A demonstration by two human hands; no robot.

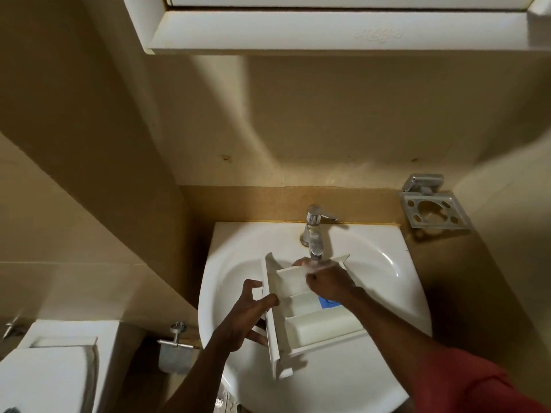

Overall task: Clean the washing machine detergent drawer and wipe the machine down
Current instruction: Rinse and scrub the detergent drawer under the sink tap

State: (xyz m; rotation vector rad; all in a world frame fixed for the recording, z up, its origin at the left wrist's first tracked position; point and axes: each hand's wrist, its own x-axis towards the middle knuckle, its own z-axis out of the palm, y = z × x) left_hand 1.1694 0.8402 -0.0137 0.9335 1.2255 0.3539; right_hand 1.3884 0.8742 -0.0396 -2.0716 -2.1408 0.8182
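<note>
A white detergent drawer (313,320) with several compartments and a blue insert lies across the white sink (381,281), under the chrome tap (314,231). Water runs from the spout onto the drawer's far end. My left hand (247,314) grips the drawer's front panel at its left side, thumb on top. My right hand (325,281) reaches into the far compartment under the stream, fingers curled and wet; whether it holds anything there I cannot tell.
A metal tumbler holder (435,208) is fixed to the wall right of the sink. A white cabinet (328,28) hangs overhead. At lower left stand a toilet cistern (59,362) and a wall valve (176,341).
</note>
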